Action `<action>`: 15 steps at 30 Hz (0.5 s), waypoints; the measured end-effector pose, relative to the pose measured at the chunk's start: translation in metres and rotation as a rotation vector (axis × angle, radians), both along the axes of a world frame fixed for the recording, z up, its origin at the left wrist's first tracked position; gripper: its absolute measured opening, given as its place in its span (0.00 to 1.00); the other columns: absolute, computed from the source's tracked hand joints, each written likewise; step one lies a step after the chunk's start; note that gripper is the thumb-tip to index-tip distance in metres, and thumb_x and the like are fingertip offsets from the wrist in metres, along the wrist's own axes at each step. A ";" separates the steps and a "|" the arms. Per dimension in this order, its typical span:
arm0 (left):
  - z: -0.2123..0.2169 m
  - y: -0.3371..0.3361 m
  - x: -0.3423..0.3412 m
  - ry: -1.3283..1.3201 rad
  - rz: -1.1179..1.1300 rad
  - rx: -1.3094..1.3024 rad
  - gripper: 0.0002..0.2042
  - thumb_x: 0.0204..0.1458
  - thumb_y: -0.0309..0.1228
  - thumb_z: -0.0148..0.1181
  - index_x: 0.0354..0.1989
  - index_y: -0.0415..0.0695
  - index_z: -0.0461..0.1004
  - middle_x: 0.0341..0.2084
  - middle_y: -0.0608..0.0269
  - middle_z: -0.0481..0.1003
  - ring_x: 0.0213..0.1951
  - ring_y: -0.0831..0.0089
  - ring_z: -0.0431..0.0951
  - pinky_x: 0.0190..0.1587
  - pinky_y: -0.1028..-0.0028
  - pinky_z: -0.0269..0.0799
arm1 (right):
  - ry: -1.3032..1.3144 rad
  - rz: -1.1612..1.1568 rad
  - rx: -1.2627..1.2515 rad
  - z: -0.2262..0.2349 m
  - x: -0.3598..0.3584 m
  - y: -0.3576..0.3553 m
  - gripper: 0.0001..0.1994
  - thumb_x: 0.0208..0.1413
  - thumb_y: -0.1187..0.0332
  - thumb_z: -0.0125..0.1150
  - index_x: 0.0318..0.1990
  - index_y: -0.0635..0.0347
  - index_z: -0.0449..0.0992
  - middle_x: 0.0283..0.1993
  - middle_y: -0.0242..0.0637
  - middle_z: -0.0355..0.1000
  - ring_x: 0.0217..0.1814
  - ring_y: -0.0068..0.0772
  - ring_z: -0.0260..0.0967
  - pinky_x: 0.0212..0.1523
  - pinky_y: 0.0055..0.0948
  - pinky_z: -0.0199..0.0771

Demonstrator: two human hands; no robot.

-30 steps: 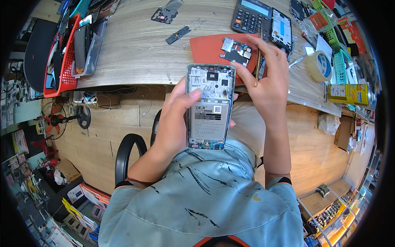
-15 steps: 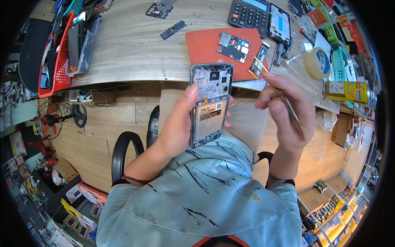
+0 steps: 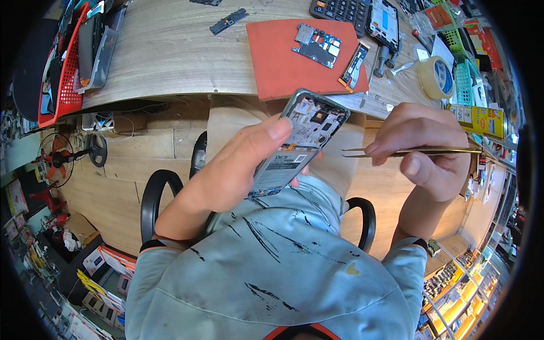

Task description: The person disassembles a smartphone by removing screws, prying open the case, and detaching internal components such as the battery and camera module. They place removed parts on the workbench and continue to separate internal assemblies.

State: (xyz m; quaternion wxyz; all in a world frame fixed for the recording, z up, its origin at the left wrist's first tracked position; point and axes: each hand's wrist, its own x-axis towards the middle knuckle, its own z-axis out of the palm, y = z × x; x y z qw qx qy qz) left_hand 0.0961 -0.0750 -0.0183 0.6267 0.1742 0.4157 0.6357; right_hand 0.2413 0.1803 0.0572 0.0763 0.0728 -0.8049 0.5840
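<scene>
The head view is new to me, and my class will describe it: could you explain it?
This picture comes from a head-worn camera looking down; its wide lens bends straight edges. No machine works here. The wearer's bare left hand has an opened phone in its grip; the right hand holds tweezers, their tips clear of the phone. On the desk are a calculator, a roll of tape and a red mat, with a circuit board on it.

We seem to be in a phone-repair shop. We see an opened phone with its insides bare, a loose circuit board on a red mat, hand tools on the wooden bench, and lit, stocked shelves at lower right.
</scene>
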 end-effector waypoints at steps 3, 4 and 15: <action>0.007 -0.002 0.003 0.062 0.006 -0.009 0.30 0.78 0.51 0.39 0.59 0.33 0.76 0.44 0.60 0.79 0.42 0.74 0.75 0.50 0.73 0.72 | -0.037 0.041 0.025 0.002 -0.006 -0.002 0.16 0.65 0.64 0.65 0.41 0.74 0.86 0.36 0.53 0.84 0.32 0.40 0.84 0.35 0.34 0.84; 0.009 -0.002 0.003 0.090 0.000 -0.003 0.29 0.78 0.51 0.39 0.59 0.33 0.76 0.43 0.60 0.78 0.42 0.74 0.75 0.50 0.73 0.71 | -0.064 0.025 0.020 0.001 -0.007 -0.003 0.15 0.63 0.66 0.65 0.41 0.75 0.86 0.36 0.54 0.85 0.33 0.41 0.84 0.36 0.34 0.85; 0.006 -0.001 0.001 0.332 -0.002 0.069 0.26 0.78 0.46 0.37 0.53 0.34 0.77 0.41 0.53 0.77 0.43 0.65 0.75 0.50 0.66 0.71 | -0.155 -0.035 0.002 -0.007 -0.007 -0.008 0.13 0.61 0.70 0.65 0.43 0.76 0.86 0.36 0.54 0.85 0.35 0.42 0.86 0.39 0.34 0.87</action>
